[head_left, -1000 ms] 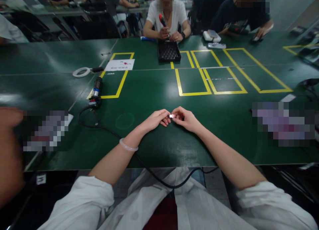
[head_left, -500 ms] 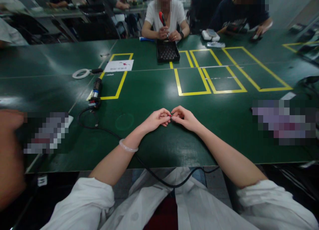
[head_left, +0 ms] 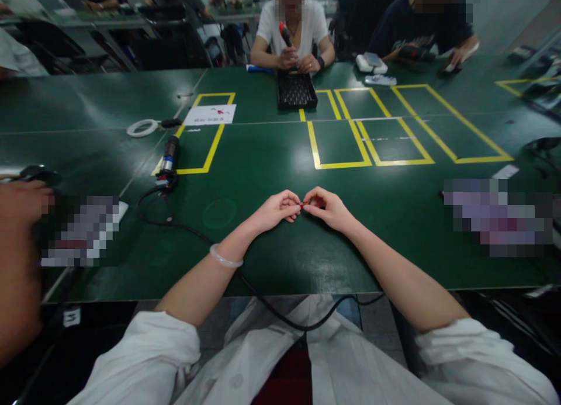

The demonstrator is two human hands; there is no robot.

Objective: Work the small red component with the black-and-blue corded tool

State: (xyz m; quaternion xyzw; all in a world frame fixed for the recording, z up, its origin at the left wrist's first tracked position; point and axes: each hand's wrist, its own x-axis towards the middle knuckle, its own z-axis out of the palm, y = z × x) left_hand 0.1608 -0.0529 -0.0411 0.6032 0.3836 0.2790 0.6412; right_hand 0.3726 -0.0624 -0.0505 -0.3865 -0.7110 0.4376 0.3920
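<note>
My left hand point(head_left: 280, 208) and my right hand point(head_left: 326, 208) meet fingertip to fingertip over the green table, both pinched closed. Between them shows a tiny red piece point(head_left: 302, 206), mostly covered by the fingers; its kind is too small to make out. The left fingertips grip it from one side. The right thumb and forefinger close on it from the other, with a speck of orange-red at their tips. A pale bangle point(head_left: 225, 258) circles my left wrist.
A black cable point(head_left: 193, 231) runs from a dark cylindrical tool point(head_left: 169, 155) under my left forearm to the table's front edge. A printed sheet point(head_left: 210, 114), a white cable coil point(head_left: 142, 128) and a black tray point(head_left: 297, 92) lie farther off. People sit opposite; another person's arm point(head_left: 21, 218) is at left.
My hands have stayed almost in place; the right fingers have shifted slightly and a little more red shows between the fingertips. At far left, the other person's hand has moved up slightly.
</note>
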